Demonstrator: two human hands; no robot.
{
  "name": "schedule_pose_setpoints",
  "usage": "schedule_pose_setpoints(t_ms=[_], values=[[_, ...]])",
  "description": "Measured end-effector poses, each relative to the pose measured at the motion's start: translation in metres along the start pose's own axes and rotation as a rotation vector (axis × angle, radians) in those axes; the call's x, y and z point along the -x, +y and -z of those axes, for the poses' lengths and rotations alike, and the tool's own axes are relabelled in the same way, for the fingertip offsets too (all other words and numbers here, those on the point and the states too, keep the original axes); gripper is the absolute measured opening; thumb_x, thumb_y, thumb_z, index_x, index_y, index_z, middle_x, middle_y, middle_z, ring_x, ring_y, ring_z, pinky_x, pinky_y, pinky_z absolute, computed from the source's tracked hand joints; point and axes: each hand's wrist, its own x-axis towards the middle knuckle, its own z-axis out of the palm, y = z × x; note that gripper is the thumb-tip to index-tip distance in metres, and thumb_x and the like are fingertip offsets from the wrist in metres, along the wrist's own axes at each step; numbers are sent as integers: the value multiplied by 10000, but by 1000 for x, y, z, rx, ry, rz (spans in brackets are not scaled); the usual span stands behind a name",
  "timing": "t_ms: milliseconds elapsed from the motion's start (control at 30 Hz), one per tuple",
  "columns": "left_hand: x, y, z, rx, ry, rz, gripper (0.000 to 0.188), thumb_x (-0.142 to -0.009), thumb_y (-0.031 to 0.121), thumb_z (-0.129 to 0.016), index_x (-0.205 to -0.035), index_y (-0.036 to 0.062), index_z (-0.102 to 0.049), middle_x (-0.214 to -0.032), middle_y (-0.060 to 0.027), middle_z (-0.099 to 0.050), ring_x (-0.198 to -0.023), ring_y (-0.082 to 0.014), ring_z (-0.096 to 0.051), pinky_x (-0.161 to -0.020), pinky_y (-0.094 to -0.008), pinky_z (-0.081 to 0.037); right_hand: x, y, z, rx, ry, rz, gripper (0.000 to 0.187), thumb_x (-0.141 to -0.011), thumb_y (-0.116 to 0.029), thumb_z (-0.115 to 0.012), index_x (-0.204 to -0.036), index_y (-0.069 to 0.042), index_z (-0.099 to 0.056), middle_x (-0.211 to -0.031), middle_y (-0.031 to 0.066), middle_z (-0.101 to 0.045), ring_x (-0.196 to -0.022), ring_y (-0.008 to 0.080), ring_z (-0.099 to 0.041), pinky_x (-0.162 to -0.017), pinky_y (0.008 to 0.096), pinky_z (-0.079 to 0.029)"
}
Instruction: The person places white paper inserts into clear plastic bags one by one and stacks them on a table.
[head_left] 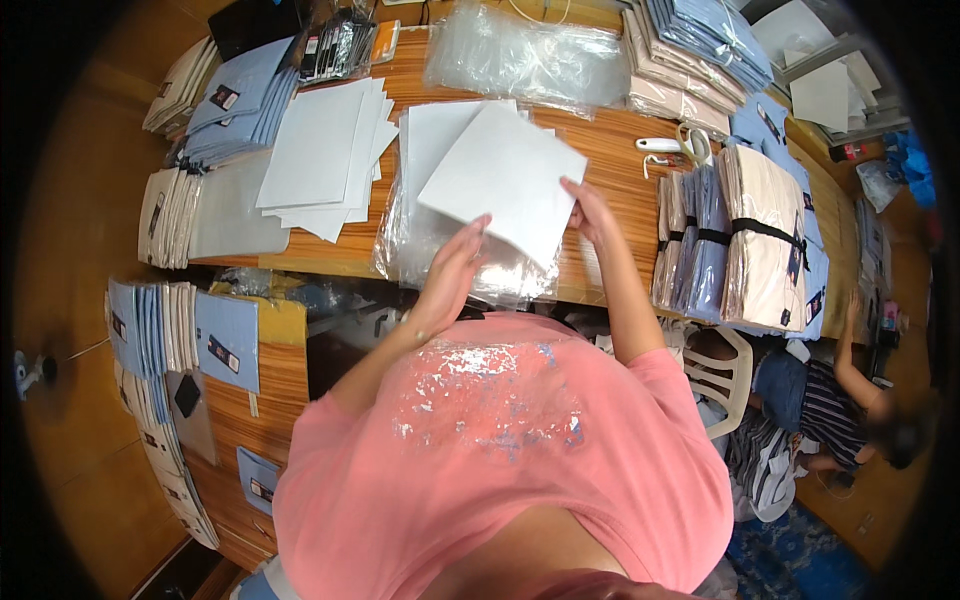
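A white rectangular sheet of paper or thin card [510, 180] is held tilted above the middle of the table. My right hand [592, 212] grips its right edge, thumb on top and fingers partly hidden beneath. My left hand [455, 272] has its fingers stretched out flat, with the fingertips against the sheet's near edge. Whether it is one sheet or several together I cannot tell. Below it lie another white sheet [430, 130] and a pile of clear plastic bags [425, 240], which reaches the table's front edge.
Loose white sheets [318, 145] are stacked to the left. Clear plastic bags [530, 60] lie at the back. Folded packaged garments [765, 240] stand at the right, near scissors [693, 145]. More blue folded garments [240, 100] sit far left. Another person [835, 400] is at the lower right, by a plastic chair [725, 375].
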Motion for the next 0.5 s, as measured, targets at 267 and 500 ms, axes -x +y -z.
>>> schedule_pose_setpoints(t_ms=[267,500], values=[[30,43,50,-66,55,-85,410,-961,79,-424,-1356,-31,-404,-1403,-151,-427,-1246,-237,-453,-1031,-369,-404,-29,-25,-31,-214,9,236,35,-912,-84,-568,-896,-67,-543,-654,6,-549,-463,80,-475,-373,227,-363],[-6,108,95,-150,206,-286,418,-934,65,-398,-1331,-66,-426,-1350,-132,-479,-1145,-192,-530,-984,-365,-448,-194,-71,-7,-517,330,188,56,-918,-61,-515,-919,-8,-533,-739,102,-624,-540,162,-574,-450,263,-478]])
